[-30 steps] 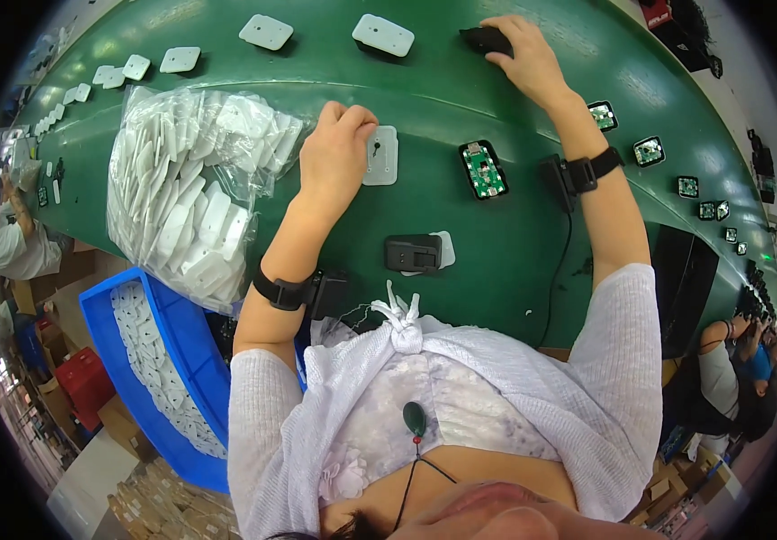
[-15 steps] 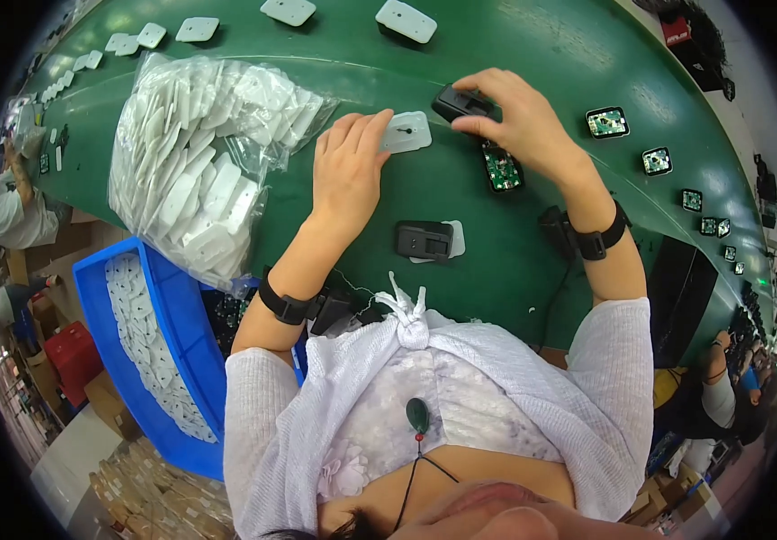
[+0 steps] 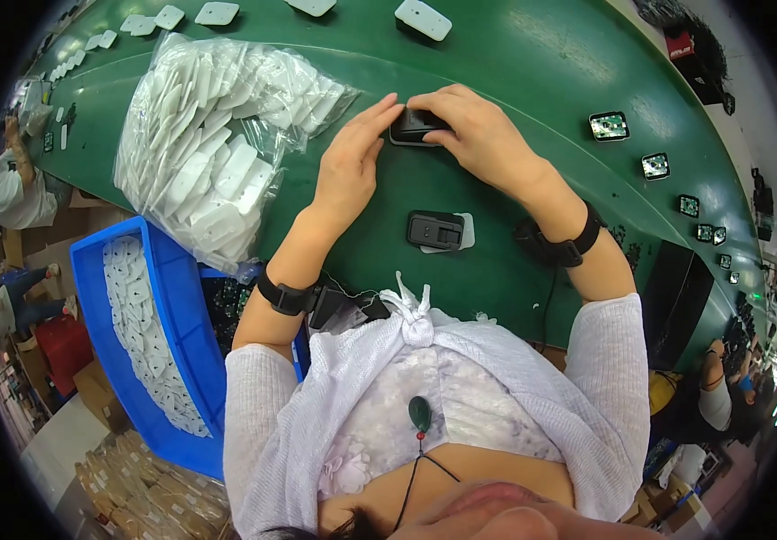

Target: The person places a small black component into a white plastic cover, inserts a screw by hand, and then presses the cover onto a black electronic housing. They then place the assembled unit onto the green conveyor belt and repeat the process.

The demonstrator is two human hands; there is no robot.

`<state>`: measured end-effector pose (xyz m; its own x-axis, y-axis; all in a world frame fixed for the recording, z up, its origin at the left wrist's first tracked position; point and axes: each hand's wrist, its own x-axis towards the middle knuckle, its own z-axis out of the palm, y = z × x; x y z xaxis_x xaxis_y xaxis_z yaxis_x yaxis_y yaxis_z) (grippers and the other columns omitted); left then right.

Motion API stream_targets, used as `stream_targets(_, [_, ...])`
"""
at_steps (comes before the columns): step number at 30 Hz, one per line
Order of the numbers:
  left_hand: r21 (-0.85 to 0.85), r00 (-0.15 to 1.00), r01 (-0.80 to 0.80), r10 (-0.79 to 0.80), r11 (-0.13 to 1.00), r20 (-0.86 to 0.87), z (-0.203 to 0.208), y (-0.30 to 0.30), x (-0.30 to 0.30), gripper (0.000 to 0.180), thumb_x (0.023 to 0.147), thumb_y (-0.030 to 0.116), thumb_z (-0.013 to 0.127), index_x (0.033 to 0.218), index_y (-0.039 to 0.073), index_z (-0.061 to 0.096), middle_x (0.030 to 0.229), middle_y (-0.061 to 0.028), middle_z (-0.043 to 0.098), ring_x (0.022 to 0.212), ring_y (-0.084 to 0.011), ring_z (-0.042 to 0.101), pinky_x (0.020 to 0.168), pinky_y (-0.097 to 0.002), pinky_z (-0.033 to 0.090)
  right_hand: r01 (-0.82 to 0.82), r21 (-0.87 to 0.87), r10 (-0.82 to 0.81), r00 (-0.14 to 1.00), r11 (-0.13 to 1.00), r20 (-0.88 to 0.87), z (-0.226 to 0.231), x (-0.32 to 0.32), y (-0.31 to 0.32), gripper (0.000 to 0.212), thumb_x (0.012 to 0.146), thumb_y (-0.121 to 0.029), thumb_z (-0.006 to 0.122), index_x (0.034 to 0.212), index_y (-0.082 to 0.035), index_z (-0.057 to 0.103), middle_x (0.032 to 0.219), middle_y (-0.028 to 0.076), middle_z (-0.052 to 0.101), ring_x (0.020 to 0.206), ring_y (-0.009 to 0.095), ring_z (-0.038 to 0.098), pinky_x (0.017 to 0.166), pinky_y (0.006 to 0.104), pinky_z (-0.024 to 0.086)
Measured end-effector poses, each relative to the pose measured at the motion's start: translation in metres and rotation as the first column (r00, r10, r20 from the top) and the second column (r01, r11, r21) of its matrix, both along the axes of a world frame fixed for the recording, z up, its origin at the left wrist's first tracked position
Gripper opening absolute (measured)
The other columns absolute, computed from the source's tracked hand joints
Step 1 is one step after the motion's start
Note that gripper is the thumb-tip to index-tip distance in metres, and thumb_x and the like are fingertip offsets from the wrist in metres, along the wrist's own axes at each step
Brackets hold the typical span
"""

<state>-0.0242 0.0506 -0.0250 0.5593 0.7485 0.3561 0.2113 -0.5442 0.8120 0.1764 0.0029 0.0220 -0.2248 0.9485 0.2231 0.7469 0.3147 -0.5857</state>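
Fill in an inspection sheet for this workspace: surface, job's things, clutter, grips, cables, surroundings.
Surface: green table, glossy.
Job's things: black case in the right grip; second case nearer the body, on a white plate; cased circuit boards in a row at right.
Clutter: clear bag of white plates at left; black box at right.
Grips: right grip on the black case; left grip open beside it, contact unclear.
Cables: dark cable toward the table's near edge.
Surroundings: blue bin, cardboard box, other people.

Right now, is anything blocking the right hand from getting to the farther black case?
Nothing visible: the right hand is on the farther black case. The left hand is by its left end; whether that one touches, I can't tell.
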Motion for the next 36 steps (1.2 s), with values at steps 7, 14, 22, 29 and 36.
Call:
stream_targets(7, [0.15,0.995,0.038,-0.023,0.988,-0.096,-0.009,0.002,-0.001,0.044,0.083,-0.009,0.049,0.122,0.005,0.062,0.13,-0.0104,0.059,0.121,-0.0285,0.055,0.1,-0.0377,0.044,-0.002,-0.001,0.002,0.998,1.0,0.063,-0.003,-0.006,-0.001,0.041,0.075,-0.003,0.071,0.115,-0.004,0.06,0.106,0.011,0.065,0.1,0.03,0.06,0.085,0.037,0.051])
stream_targets(14, [0.317,0.971,0.091,-0.013,0.944,-0.238,-0.008,0.001,-0.001,0.049,0.079,-0.005,0.054,0.127,0.005,0.059,0.133,-0.0103,0.057,0.123,-0.0286,0.053,0.1,-0.0398,0.044,0.064,0.167,-0.086,0.988,0.984,0.128,-0.016,-0.014,-0.014,0.039,0.075,-0.003,0.071,0.113,-0.005,0.061,0.11,0.007,0.066,0.101,0.026,0.061,0.082,0.0364,0.053])
stream_targets(22, [0.405,0.973,0.012,0.084,0.914,-0.216,-0.008,0.008,0.017,0.056,0.069,0.005,0.073,0.123,0.002,0.058,0.123,-0.0144,0.06,0.11,-0.0301,0.058,0.091,-0.0399,0.048,0.106,-0.23,-0.17,0.944,0.967,-0.282,-0.002,0.005,0.012,0.032,0.079,-0.005,0.071,0.11,-0.003,0.062,0.105,0.008,0.069,0.095,0.02,0.065,0.084,0.0302,0.053])
stream_targets(29, [-0.67,0.975,0.015,0.137,0.742,0.173,0.006,-0.003,0.019,0.033,0.091,0.015,0.064,0.113,-0.009,0.061,0.089,-0.0072,0.068,0.077,-0.0105,0.063,0.072,-0.0237,0.05,0.105,-0.409,-0.398,0.536,0.906,-0.744,0.003,-0.002,-0.005,0.033,0.088,-0.01,0.068,0.117,0.0,0.055,0.113,0.01,0.064,0.104,0.016,0.06,0.093,0.0284,0.047])
stream_targets(36, [-0.775,0.924,0.198,0.15,0.6,0.352,0.017,-0.02,0.023,0.036,0.092,0.016,0.063,0.118,-0.009,0.058,0.098,-0.0106,0.069,0.085,-0.0131,0.064,0.079,-0.025,0.051,0.123,-0.313,-0.329,0.531,0.942,-0.781,0.006,-0.02,-0.015,0.044,0.087,-0.01,0.07,0.126,0.0,0.05,0.117,0.012,0.059,0.109,0.016,0.057,0.096,0.0279,0.045])
